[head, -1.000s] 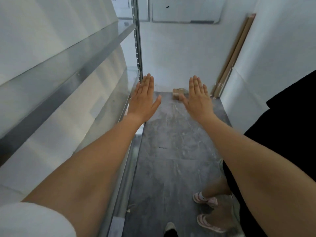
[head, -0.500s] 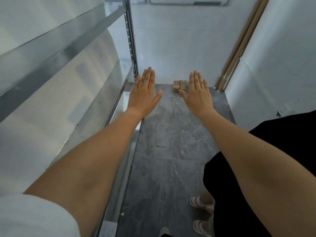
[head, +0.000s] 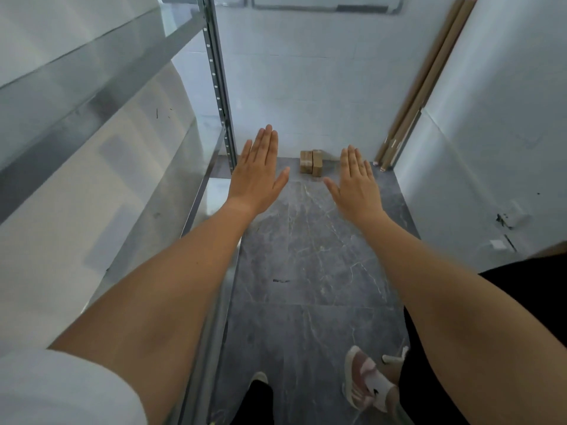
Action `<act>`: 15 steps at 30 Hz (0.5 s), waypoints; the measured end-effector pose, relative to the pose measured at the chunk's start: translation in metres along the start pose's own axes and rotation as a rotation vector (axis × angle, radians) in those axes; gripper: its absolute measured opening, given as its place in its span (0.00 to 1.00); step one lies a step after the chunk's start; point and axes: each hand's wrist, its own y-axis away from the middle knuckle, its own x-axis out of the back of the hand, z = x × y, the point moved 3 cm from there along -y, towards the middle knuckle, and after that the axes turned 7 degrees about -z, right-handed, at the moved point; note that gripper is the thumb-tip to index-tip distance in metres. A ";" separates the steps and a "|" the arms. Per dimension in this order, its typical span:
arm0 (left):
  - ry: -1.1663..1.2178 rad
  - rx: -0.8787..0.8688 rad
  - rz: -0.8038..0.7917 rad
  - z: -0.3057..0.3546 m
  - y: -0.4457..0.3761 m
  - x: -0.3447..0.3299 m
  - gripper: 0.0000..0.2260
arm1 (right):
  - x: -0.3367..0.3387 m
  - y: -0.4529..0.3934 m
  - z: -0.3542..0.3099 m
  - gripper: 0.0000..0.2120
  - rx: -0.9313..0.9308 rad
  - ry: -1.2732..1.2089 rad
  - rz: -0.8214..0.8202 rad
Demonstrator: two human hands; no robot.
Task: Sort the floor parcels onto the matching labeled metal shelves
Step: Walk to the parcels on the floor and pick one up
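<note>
Both hands are stretched out flat with palms down and fingers straight and together, gripping nothing. The left hand [head: 259,176] hovers just beside the front edge of the metal shelves [head: 92,87], and the right hand [head: 357,187] is held apart from it over the floor [head: 306,256].

The shelves are thin, shiny sheet steel with a dull grey lip, carried on a slotted upright post [head: 217,81] that rises just beyond the left hand's fingertips. The floor is dark grey stone-look tile with pale veins. Two small brown cardboard parcels [head: 311,161], blocky and standing side by side and touching, sit on the floor against the white tiled wall, beyond the hands and in the gap between them.

Past the right hand, long brown cardboard tubes [head: 426,75] lean in the corner. Below the right forearm a foot in a pink and white sandal [head: 365,381] stands on the tile, with black clothing at the right edge. Nothing lies between the hands and the parcels.

Compared with half a second ago, the hands keep the same flat pose and spacing, and the sandalled foot has stepped further forward.
</note>
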 end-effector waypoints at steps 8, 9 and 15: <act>0.018 -0.004 -0.008 -0.060 -0.068 -0.017 0.32 | -0.019 -0.079 -0.029 0.37 -0.035 0.021 -0.025; 0.018 -0.005 -0.016 -0.066 -0.074 -0.021 0.32 | -0.022 -0.086 -0.031 0.37 -0.037 0.017 -0.026; 0.047 -0.025 -0.073 -0.084 -0.112 -0.053 0.32 | -0.039 -0.125 -0.021 0.37 -0.069 0.013 -0.053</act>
